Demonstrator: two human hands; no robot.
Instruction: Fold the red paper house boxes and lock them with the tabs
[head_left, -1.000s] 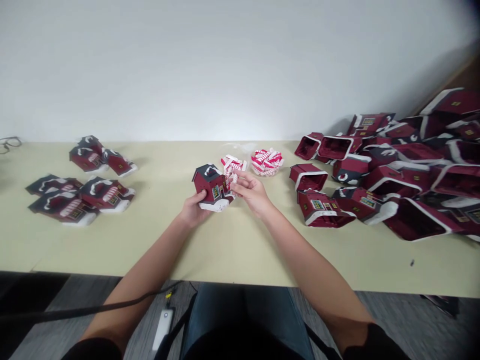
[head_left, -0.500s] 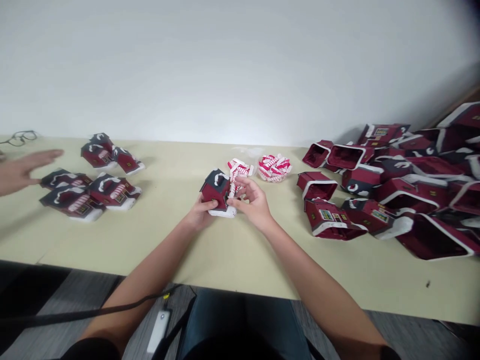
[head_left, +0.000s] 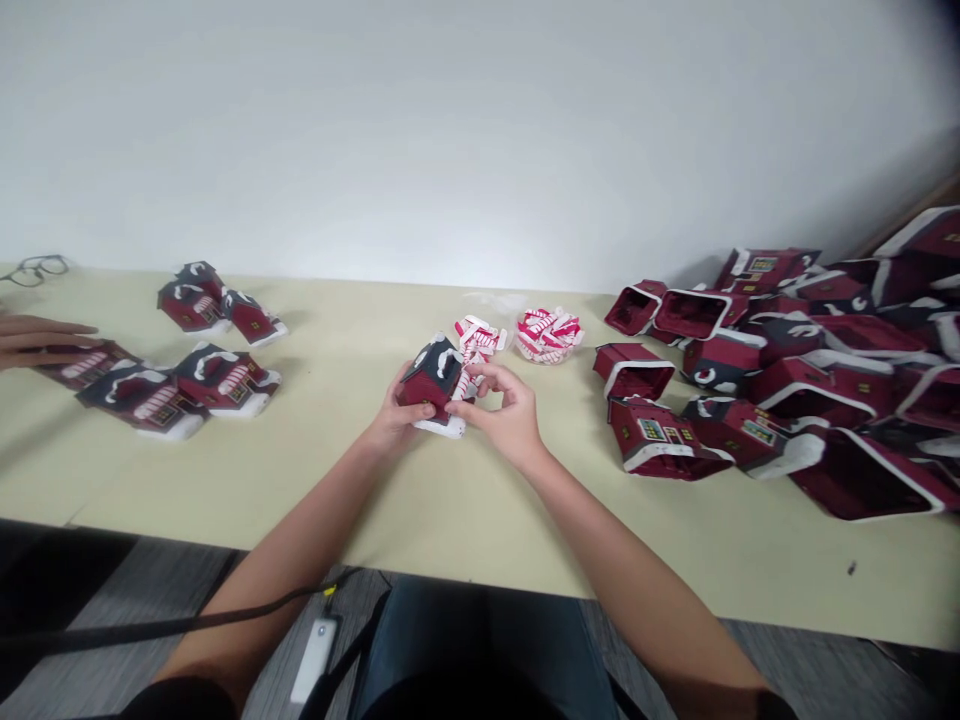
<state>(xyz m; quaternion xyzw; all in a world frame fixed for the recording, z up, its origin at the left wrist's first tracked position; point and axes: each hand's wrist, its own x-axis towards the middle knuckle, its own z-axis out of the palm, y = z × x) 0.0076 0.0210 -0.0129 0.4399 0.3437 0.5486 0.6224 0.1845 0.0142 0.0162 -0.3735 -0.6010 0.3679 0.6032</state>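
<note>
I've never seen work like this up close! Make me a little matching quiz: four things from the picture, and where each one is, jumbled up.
Things
1. House with a dark roof
2. Eyeglasses
3. White device
4. Pile of red houses

Places
A. Lower than the tabletop, beside the person's legs
B. On the right side of the table, many lying with their open bottoms showing
C. In the person's left hand
D. At the far left, towards the back of the table

Right pairs: 1-C, 2-D, 3-A, 4-B
</note>
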